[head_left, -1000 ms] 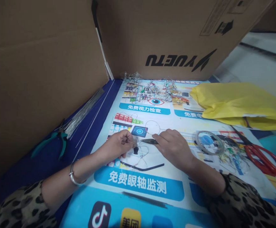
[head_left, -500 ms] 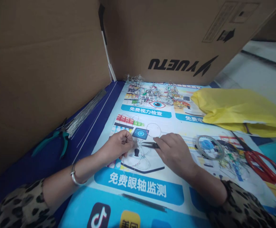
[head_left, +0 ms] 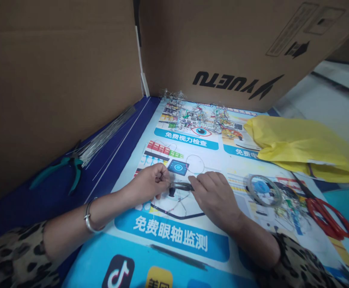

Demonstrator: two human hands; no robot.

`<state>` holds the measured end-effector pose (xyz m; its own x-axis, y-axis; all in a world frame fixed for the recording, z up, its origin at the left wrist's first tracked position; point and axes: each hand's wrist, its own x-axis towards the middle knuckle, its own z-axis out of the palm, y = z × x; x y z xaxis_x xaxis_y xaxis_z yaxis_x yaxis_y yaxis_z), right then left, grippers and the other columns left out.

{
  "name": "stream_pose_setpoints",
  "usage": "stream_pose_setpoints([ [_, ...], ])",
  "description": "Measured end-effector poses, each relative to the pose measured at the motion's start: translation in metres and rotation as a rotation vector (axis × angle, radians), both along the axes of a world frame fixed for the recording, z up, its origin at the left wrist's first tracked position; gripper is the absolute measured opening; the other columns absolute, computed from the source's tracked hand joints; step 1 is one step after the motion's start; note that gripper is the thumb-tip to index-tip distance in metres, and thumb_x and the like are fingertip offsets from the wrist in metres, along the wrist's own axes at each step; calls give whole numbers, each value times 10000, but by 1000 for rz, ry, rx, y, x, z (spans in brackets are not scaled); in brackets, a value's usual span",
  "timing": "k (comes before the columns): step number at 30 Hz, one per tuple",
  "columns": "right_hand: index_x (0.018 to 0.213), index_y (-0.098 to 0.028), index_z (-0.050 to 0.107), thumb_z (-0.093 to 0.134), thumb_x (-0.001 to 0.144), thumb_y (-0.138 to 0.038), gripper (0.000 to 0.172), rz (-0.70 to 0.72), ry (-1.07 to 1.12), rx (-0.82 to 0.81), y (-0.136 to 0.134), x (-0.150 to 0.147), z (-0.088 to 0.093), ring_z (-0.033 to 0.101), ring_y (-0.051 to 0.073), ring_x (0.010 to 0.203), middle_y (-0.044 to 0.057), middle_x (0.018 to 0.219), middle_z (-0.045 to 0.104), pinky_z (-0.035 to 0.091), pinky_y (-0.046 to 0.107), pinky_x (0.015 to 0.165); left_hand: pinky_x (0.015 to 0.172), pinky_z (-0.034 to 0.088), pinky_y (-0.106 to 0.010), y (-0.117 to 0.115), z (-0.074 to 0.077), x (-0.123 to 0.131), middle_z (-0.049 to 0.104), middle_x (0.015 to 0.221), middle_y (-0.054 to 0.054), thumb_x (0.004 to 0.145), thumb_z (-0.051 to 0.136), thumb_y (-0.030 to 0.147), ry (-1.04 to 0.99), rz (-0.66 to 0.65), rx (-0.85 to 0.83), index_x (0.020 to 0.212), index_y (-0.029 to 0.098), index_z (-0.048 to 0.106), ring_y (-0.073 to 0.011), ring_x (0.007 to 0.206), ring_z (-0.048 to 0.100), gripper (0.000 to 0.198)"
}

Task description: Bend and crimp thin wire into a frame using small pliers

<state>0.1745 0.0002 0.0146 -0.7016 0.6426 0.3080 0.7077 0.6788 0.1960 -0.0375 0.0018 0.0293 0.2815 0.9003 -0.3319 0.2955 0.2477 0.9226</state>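
Note:
My left hand is closed in a pinch on a thin bent wire piece that trails over the printed poster. My right hand is wrapped round small dark pliers, whose tips point left and meet the wire right beside my left fingers. Both hands rest on the poster near its middle. A silver bangle sits on my left wrist.
Teal-handled pliers and a bundle of straight wires lie left by the cardboard wall. Finished wire pieces pile at the back. A yellow bag, a wire coil and red scissors lie right.
My right hand has brought the pliers leftward until their tips reach the wire at my left fingers. The view has shifted slightly.

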Motion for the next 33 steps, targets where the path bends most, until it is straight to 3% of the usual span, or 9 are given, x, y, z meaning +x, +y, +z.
stream_pose_setpoints([
  [9, 1005, -156, 601, 519, 828, -175, 196, 29, 14, 18, 1, -1, -1, 452, 198, 787, 56, 794, 582, 306, 343, 680, 370, 363, -157, -1, -5, -2, 499, 554, 77, 729, 531, 161, 4, -22, 42, 731, 191, 423, -46, 386, 428, 112],
  [24, 1027, -152, 589, 491, 848, -174, 205, 40, -65, 28, 0, 1, -5, 422, 186, 749, 43, 779, 557, 293, 346, 681, 356, 340, -149, 0, 2, 1, 463, 504, 92, 720, 542, 136, 23, 22, -13, 711, 191, 409, -43, 366, 410, 144],
  [33, 1041, -139, 580, 490, 848, -164, 214, 47, -74, 41, -1, 1, -4, 409, 181, 736, 35, 768, 539, 297, 343, 672, 347, 336, -150, -2, -3, 0, 475, 486, 87, 735, 546, 220, 47, 39, 24, 712, 193, 408, -50, 353, 419, 142],
])
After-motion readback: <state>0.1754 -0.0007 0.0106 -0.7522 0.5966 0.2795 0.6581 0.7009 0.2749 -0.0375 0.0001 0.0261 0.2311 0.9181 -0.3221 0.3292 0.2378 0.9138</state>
